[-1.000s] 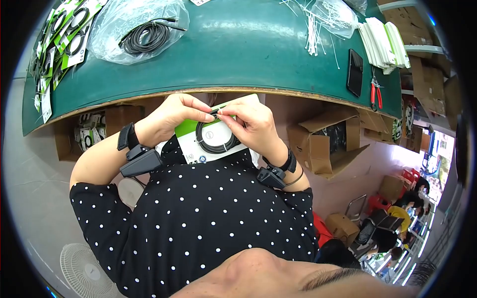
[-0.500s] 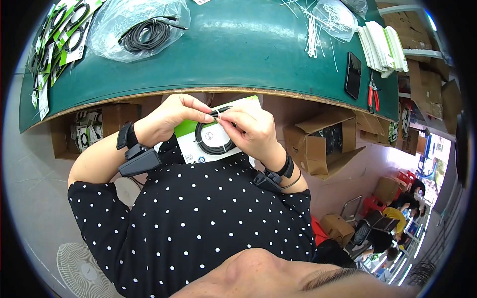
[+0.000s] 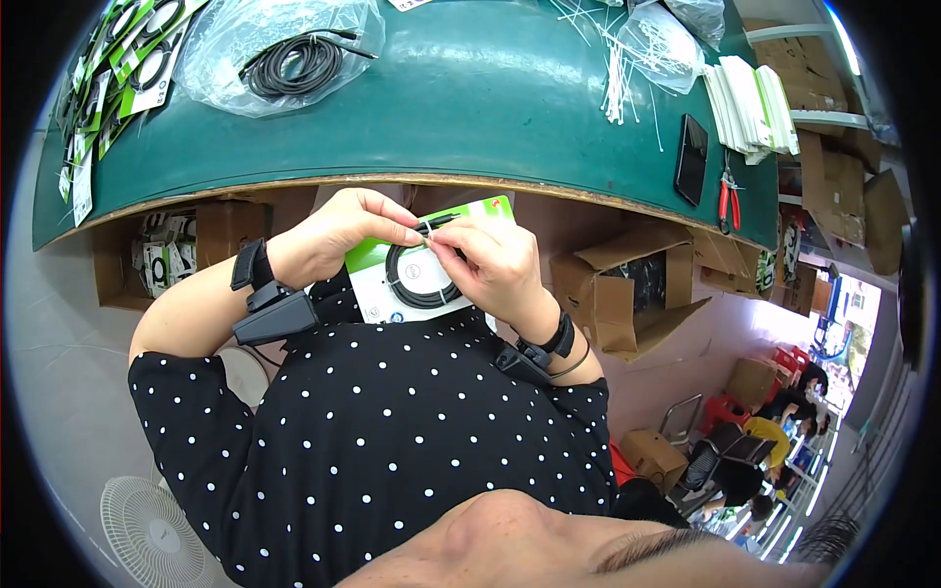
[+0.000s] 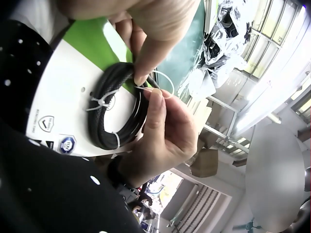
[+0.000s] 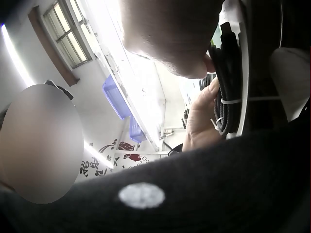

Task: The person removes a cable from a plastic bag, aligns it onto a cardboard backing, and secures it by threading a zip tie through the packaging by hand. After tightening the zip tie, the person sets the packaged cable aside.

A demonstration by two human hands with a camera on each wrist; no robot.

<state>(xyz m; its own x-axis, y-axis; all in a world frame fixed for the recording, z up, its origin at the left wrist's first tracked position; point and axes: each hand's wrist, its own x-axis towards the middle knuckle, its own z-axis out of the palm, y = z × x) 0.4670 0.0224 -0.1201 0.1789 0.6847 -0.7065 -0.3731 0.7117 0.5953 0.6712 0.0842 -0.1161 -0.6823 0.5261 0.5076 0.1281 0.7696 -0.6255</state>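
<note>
Here's the front edge of the green table [image 3: 470,127] curving past at 12 o'clock, with the torso close at 6, and the printed backing card [image 3: 367,296] sits in the gap between them. Green tabletop stretches away between the bagged cable bundle [image 3: 294,69] at 11 o'clock and the loose white ties [image 3: 616,90] at 1; red-handled cutters [image 3: 728,204] lie out at 2, and an open carton [image 3: 613,304] gapes at 3, below table level. Now the hands: the left hand [image 3: 338,233] has thumb and fingers closed on the coiled black cable [image 3: 395,267] at its 12 o'clock, the coil resting on the card. The right hand [image 3: 498,263] comes in from 2 o'clock, fingertips pinched tight on a thin white cable tie [image 4: 168,77]. That pinch is small from the head; the left wrist view gives it up close, the tie arcing in a loop, plus two more ties around the coil. The right wrist view sees the coil edge-on, a plug end [image 5: 226,30] poking up at 12.
</note>
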